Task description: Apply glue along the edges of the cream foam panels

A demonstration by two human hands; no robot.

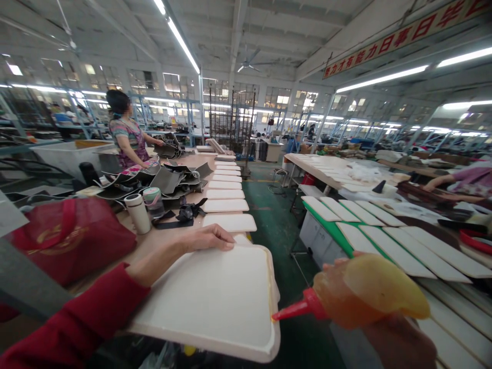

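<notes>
My left hand [209,238] pinches the far edge of a white rounded panel [215,297] lying at the near end of the table. In my right hand [400,338] is a glue bottle [369,289], tipped over, with amber glue inside and a red nozzle [298,308]. The nozzle tip touches the panel's right edge. A yellowish glue line [268,266] runs along that edge from the far corner to the tip. Beyond it, several similar white panels [228,222] lie in a row along the table's right side.
A red bag [77,236], a white flask [137,212] and a clear jar [154,202] stand at left, near dark material pieces [172,179]. A person [128,128] works beyond them. More panels [400,251] lie on a green-topped surface at right, across a green aisle.
</notes>
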